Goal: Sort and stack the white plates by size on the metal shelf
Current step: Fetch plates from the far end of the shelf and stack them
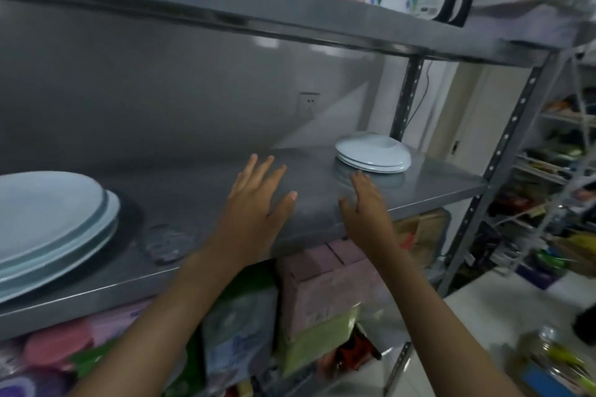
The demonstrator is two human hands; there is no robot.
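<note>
A stack of large white plates [48, 219] sits at the left end of the metal shelf [200, 190]. A small stack of smaller white plates [371, 153] stands at the right end, near the rear post. My left hand [258, 200] hovers over the middle of the shelf with fingers spread and holds nothing. My right hand [364, 203] reaches out flat toward the small stack, its fingertips just short of the plates, and is empty too.
An upper shelf [290, 10] carries bottles and bags close above. Boxes and packets [322, 300] fill the space under the plate shelf. A perforated upright post [503, 151] stands at the right front corner. More shelving with goods lies to the right.
</note>
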